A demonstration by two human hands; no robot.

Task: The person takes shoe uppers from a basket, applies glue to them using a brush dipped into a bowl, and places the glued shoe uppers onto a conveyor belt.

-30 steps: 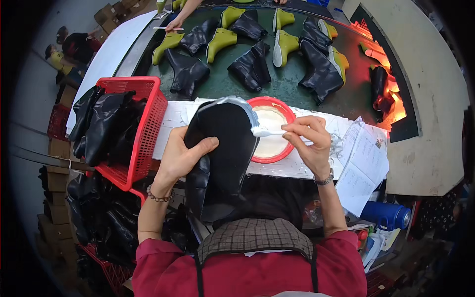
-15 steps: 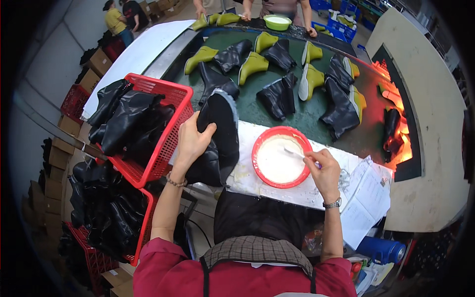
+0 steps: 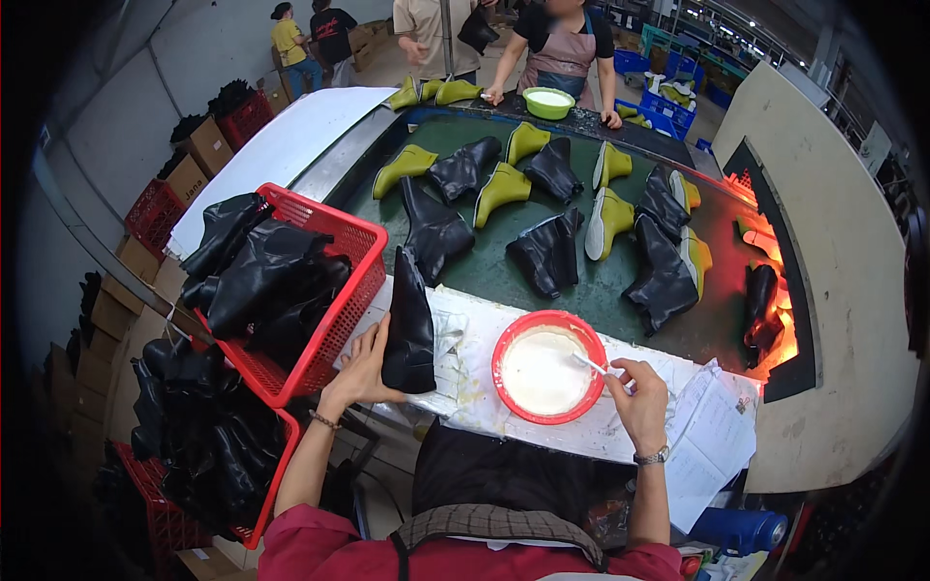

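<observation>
My left hand [image 3: 363, 366] grips a black boot upper [image 3: 410, 324] that stands upright on the white paper-covered bench [image 3: 465, 387]. My right hand [image 3: 639, 397] holds a small brush [image 3: 593, 364] whose tip dips into a red bowl [image 3: 504, 339] full of white glue. The bowl sits on the bench between my two hands.
A red basket [image 3: 341, 310] of black boot uppers stands left of my left hand, with more red baskets below it. Beyond the bench a green conveyor [image 3: 504, 266] carries several black and yellow-green boots. A glowing heater opening [image 3: 775, 320] is at right. Other people stand at the far end. Papers [image 3: 712, 441] lie at right.
My left hand has carried the boot from in front of me out to the left and set it upright. My right hand moved the brush from the boot down into the glue bowl.
</observation>
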